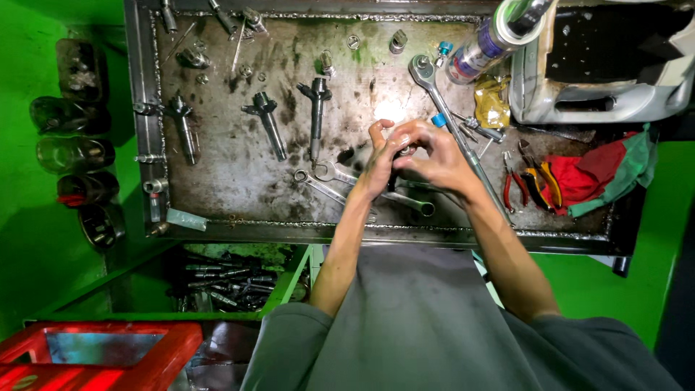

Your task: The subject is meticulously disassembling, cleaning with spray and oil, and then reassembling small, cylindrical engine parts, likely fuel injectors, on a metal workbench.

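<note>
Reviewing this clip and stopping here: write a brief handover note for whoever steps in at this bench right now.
Left hand and right hand: both closed together around a small metal part, held just above the metal tray; the part is mostly hidden by fingers.
On the tray: three injectors lying left of the hands, wrenches under the left wrist, a ratchet running under the right hand, pliers and a red rag at right.
Done or left: cannot tell from this view.
</note>
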